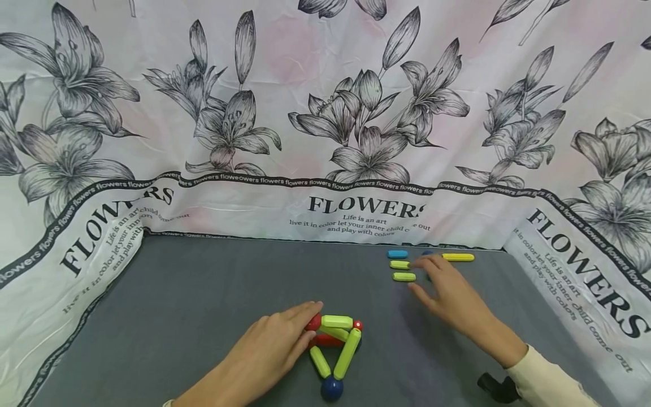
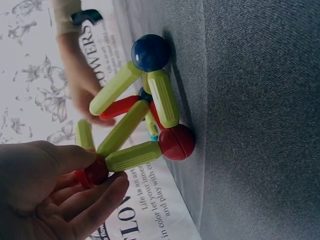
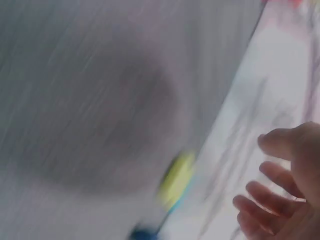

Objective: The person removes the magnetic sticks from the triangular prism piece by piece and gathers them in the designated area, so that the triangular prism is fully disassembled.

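Note:
My left hand [image 1: 267, 353] pinches a red ball [image 2: 95, 172] at the top corner of a magnetic stick-and-ball frame. Yellow-green sticks [image 1: 347, 353] and a red stick [image 1: 328, 340] join its balls. A blue ball [image 1: 332, 389] forms the near corner, and another red ball [image 2: 177, 142] touches the table in the left wrist view. Over the loose pieces at the back right, my right hand [image 1: 455, 297] spreads its fingers with nothing gripped. Closest to it are two short yellow-green sticks [image 1: 404, 277]. The right wrist view is blurred.
A short blue stick [image 1: 398, 254] and a longer yellow stick [image 1: 458, 257] lie near the table's back edge. Partly behind the right hand sits a dark blue ball [image 1: 427, 253]. Flower-printed cloth [image 1: 254, 209] borders the grey table [image 1: 203, 288] at the back and sides.

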A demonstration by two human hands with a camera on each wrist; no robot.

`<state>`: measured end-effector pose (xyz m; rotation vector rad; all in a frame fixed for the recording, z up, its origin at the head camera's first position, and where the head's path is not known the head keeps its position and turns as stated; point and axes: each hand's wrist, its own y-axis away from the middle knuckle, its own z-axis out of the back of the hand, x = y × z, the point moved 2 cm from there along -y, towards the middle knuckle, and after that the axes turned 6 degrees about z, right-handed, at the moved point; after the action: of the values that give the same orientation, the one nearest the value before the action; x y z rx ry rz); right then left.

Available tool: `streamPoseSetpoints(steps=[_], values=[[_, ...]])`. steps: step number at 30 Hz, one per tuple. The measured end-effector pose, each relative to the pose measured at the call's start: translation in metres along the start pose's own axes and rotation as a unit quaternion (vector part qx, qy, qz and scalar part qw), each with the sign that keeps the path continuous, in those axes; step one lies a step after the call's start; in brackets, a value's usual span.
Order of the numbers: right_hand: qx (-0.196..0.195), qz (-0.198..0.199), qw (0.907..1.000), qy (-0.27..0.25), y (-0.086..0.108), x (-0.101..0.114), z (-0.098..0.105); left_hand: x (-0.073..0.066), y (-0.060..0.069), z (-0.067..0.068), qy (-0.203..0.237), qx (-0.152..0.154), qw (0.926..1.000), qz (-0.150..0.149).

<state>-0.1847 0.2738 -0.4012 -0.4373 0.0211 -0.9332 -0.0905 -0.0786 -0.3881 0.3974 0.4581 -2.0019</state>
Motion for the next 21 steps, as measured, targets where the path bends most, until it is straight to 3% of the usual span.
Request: streamPoseSetpoints(steps=[5, 9, 14, 21], values=[[-0.006, 0.083, 0.9952, -0.052, -0.009, 0.069, 0.004, 0.002, 0.0, -0.001, -0.004, 0.005, 1.0, 0.003], [0.007, 0.138, 0.9866, -0.088, -0.016, 0.107, -0.004, 0.004, -0.001, -0.001, 0.001, 0.008, 1.0, 0.001], [0.025, 0.163, 0.9808, -0.104, -0.023, 0.131, -0.016, 0.002, -0.001, -0.001, 0.017, 0.015, 0.9997, 0.003], [0.018, 0.176, 0.9795, -0.097, -0.029, 0.141, -0.02, 0.001, -0.002, 0.0, 0.015, 0.01, 0.9998, 0.001]])
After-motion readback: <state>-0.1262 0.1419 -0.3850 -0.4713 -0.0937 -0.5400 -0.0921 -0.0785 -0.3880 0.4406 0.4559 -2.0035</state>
